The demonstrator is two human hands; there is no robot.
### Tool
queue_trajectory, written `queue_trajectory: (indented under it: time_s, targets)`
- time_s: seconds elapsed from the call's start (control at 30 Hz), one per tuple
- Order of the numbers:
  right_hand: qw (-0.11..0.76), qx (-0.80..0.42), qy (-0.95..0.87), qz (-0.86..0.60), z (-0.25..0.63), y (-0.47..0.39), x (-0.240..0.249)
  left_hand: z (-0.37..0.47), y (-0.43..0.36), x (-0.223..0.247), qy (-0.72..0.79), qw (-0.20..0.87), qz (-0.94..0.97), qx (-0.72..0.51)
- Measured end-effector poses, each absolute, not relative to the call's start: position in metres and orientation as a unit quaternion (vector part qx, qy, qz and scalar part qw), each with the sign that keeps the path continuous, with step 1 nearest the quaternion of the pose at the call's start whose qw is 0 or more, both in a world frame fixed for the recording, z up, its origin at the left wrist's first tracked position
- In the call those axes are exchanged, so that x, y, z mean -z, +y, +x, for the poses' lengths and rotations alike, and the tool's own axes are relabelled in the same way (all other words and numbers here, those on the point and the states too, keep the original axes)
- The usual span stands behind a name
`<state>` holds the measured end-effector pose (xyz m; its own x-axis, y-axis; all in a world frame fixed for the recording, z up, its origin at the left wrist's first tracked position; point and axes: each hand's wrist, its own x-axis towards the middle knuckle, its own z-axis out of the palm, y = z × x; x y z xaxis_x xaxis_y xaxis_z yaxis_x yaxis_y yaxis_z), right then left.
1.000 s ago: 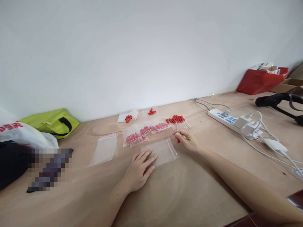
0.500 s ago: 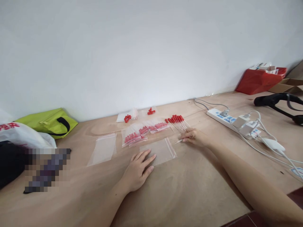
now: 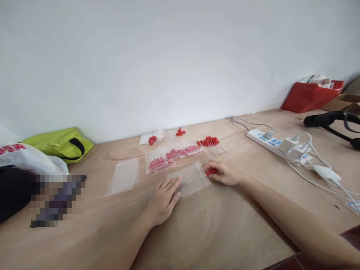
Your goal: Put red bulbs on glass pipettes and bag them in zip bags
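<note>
My left hand lies flat, fingers stretched out, on the near left part of a clear zip bag. At the bag's right, zip-edged end, my right hand pinches a dropper by its red bulb. Its thin clear tube points left, over or into the bag's mouth; I cannot tell which. Beyond that hand, several more red-bulbed droppers lie in a fanned row. Behind the bag, filled zip bags overlap, with red bulbs showing through the plastic.
Flat clear bags are stacked at left. Loose red pieces rest on plastic near the wall. A power strip with chargers and cables stands at right, before a red bag. A yellow-green bag is at far left.
My right hand has drawn a dropper from the row and brought it toward me and left to the bag's zip end. My left hand's fingers have drawn closer together on the bag.
</note>
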<state>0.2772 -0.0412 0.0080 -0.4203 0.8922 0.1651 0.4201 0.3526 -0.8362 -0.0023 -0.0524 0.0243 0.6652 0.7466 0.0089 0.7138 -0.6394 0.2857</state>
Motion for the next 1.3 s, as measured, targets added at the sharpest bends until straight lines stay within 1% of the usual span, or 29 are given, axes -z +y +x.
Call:
queue_trajectory:
  time_s: [0.07, 0.2, 0.37, 0.5, 0.63, 0.77, 0.97, 1.13, 1.3]
  targets:
    - [0.343, -0.422, -0.716, -0.438, 0.278, -0.039, -0.003, -0.003, -0.051, -0.024, 0.413, 0.138, 0.898, -0.066]
    - [0.384, -0.477, -0.658, -0.439, 0.282, -0.034, 0.001, -0.002, -0.049, -0.020, 0.408, 0.128, 0.901, -0.069]
    - [0.385, -0.534, -0.625, -0.419, 0.280, -0.033, 0.001, -0.003, -0.048, -0.017, 0.403, 0.118, 0.903, -0.092]
    - [0.402, -0.585, -0.588, -0.388, 0.274, -0.035, 0.001, -0.003, -0.047, -0.016, 0.397, 0.123, 0.901, -0.122]
    - [0.399, -0.611, -0.559, -0.394, 0.265, -0.036, 0.002, -0.003, -0.047, -0.017, 0.391, 0.126, 0.902, -0.134]
    - [0.408, -0.635, -0.545, -0.364, 0.256, -0.037, 0.003, -0.003, -0.047, -0.017, 0.389, 0.129, 0.903, -0.131]
    - [0.410, -0.628, -0.559, -0.354, 0.261, -0.031, 0.005, -0.004, -0.047, -0.016, 0.391, 0.144, 0.893, -0.172]
    - [0.414, -0.571, -0.593, -0.388, 0.269, -0.025, 0.010, -0.006, -0.045, -0.015, 0.376, 0.165, 0.890, -0.199]
    - [0.350, -0.516, -0.675, -0.394, 0.277, -0.024, 0.011, -0.006, -0.042, -0.012, 0.355, 0.163, 0.894, -0.220]
